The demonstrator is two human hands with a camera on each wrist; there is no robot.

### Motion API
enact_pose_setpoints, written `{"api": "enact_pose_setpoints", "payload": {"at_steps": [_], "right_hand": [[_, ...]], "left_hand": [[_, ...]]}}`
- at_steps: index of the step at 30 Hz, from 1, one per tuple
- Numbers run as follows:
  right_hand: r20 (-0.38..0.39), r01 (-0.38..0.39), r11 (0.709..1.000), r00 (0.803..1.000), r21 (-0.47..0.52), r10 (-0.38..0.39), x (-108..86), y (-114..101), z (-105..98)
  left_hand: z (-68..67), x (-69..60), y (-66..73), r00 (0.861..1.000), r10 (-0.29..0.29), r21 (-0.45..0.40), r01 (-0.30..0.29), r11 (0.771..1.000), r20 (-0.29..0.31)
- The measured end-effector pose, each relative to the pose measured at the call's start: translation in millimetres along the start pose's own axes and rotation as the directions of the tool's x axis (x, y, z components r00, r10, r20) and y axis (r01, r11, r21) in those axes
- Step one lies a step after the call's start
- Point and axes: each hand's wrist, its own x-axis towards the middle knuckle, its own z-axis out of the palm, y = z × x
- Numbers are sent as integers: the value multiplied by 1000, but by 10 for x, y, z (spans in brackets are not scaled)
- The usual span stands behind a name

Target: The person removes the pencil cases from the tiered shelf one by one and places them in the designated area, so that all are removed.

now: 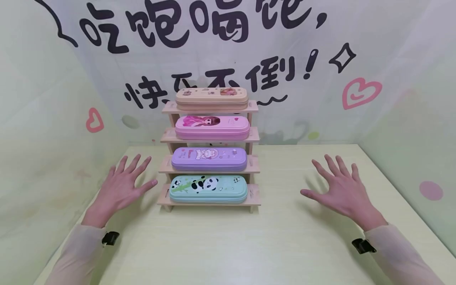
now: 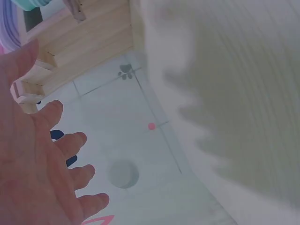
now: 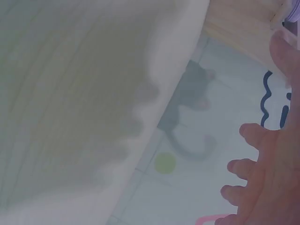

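Note:
A light wooden tiered rack (image 1: 254, 198) holds a case on each of its shelves. From the top down lie a peach case (image 1: 211, 103), a pink case with a doll picture (image 1: 228, 128), a purple case (image 1: 224, 159) and a mint case with pandas (image 1: 228, 186). My left hand (image 1: 122, 188), fingers spread, hovers left of the rack; the left wrist view shows this hand (image 2: 33, 154) too. Well to the right of the rack, my right hand (image 1: 342, 190) is also spread, and its fingers show in the right wrist view (image 3: 267, 173). Neither hand touches anything.
The rack stands on a pale wood-grain table (image 1: 213, 245). Behind it hangs a white printed cloth (image 1: 306, 107) with black lettering and hearts. Similar cloth walls (image 1: 39, 130) close off the left and right sides.

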Motion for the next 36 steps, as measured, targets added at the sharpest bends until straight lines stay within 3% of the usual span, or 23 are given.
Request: {"api": "enact_pose_setpoints", "payload": {"at_steps": [7,16,20,24,29,36], "right_hand": [[-49,57,997,997,43,-55,-43,-208,-38],[-80,100,977,993,191,-86,-66,-599,-102],[-36,75,948,997,309,-67,-78,-804,-130],[-1,75,904,997,420,-83,-66,-994,-140],[-37,158,838,986,522,-163,-14,-1195,-88],[-57,202,780,976,593,-209,62,-1438,12]], "left_hand": [[-106,-20,111,999,40,-61,-42,997,-35],[-229,27,264,998,12,-285,-30,958,-66],[-266,66,299,995,1,-341,-36,939,-104],[-282,118,338,995,-16,-397,-25,917,-102],[-273,169,366,994,-14,-446,-37,894,-110],[-231,252,383,992,7,-470,-67,880,-129]]}}
